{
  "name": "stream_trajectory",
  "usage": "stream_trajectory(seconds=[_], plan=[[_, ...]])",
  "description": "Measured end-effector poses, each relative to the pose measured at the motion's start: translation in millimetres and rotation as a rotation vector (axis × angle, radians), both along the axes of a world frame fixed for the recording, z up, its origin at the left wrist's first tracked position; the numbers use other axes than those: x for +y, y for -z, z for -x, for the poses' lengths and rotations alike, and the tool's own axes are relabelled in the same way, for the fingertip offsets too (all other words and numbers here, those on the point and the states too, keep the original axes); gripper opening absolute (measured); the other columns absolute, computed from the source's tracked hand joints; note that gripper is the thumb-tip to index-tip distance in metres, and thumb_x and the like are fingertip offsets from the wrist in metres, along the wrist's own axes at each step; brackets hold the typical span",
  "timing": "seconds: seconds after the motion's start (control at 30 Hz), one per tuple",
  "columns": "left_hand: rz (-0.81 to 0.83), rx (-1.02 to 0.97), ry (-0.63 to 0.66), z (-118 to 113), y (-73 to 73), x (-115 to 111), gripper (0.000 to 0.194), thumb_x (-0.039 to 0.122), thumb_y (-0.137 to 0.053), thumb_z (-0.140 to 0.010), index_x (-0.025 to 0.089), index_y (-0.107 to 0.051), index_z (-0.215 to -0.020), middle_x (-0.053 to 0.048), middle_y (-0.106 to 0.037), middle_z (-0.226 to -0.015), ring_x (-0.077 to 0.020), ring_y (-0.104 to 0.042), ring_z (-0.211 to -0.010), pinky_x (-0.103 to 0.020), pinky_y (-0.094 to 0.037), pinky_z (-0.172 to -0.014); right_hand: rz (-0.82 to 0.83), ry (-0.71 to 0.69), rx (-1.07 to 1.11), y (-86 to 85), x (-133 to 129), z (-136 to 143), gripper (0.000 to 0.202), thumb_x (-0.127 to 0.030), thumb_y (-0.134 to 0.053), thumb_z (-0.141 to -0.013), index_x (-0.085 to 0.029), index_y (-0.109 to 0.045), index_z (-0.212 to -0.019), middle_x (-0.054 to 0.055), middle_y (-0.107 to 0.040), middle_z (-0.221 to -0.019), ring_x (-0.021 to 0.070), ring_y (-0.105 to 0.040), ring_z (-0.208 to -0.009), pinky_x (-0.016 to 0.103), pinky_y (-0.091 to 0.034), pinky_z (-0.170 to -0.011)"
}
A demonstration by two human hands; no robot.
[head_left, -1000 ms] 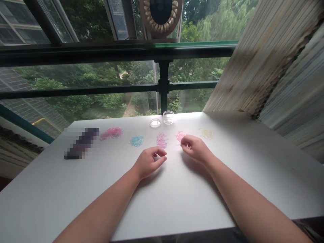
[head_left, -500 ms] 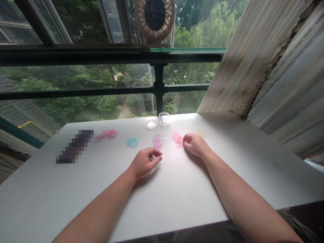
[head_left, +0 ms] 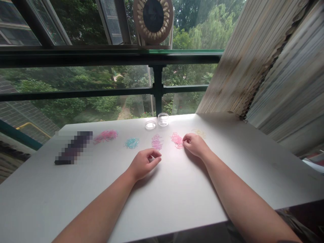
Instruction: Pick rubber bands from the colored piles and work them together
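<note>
My right hand point(head_left: 194, 144) is at the right edge of a pile of pink rubber bands point(head_left: 176, 140), its thumb and fingertips pinched together; anything between them is too small to make out. Behind that hand lies a pale yellow pile of rubber bands point(head_left: 199, 132), partly hidden. My left hand point(head_left: 144, 163) rests on its side on the table, thumb and index finger apart with nothing between them. Just beyond it is a purple pile of rubber bands point(head_left: 157, 142). A teal pile of rubber bands point(head_left: 132, 142) lies to the left.
Farther left on the white table point(head_left: 83, 192) are a larger, mostly pink pile of bands point(head_left: 106, 135) and a dark blurred-out object point(head_left: 76, 146). A clear round container point(head_left: 163, 119) and its lid point(head_left: 150, 125) stand at the back edge, below a window rail point(head_left: 106, 59).
The camera view has shifted slightly. Both hands and the piles stay in about the same places.
</note>
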State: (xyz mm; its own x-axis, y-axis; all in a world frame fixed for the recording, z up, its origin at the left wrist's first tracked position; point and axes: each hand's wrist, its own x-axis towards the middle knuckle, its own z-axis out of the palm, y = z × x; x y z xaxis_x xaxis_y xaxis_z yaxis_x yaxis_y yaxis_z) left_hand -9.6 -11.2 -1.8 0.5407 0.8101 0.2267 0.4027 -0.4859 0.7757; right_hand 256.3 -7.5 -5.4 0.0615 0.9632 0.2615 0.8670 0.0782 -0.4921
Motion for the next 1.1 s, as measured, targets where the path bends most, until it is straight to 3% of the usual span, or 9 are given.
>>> stream_trajectory(seconds=[0.73, 1.1], plan=[[0.027, 0.012, 0.008, 0.7, -0.7, -0.8, 0.016, 0.032, -0.055, -0.08, 0.019, -0.063, -0.084, -0.002, -0.066, -0.084, -0.014, -0.058, -0.073, -0.025, -0.046, -0.069, 0.024, 0.036, -0.07, 0.1, 1.8, -2.0, 0.013, -0.02, -0.058, -0.076, -0.021, -0.07, -0.079, 0.004, -0.059, -0.078, 0.0162, -0.053, -0.074, 0.025, -0.037, -0.066], [0.019, 0.008, 0.002, -0.3, -0.4, -0.3, 0.016, 0.031, -0.055, -0.079, 0.019, -0.064, -0.084, -0.003, -0.067, -0.082, -0.0144, -0.06, -0.073, -0.025, -0.046, -0.068, 0.034, 0.048, -0.06, 1.5, 1.9, -1.1, 0.025, -0.013, -0.05, -0.078, -0.021, -0.072, -0.087, 0.005, -0.058, -0.079, 0.0153, -0.053, -0.072, 0.025, -0.037, -0.065]])
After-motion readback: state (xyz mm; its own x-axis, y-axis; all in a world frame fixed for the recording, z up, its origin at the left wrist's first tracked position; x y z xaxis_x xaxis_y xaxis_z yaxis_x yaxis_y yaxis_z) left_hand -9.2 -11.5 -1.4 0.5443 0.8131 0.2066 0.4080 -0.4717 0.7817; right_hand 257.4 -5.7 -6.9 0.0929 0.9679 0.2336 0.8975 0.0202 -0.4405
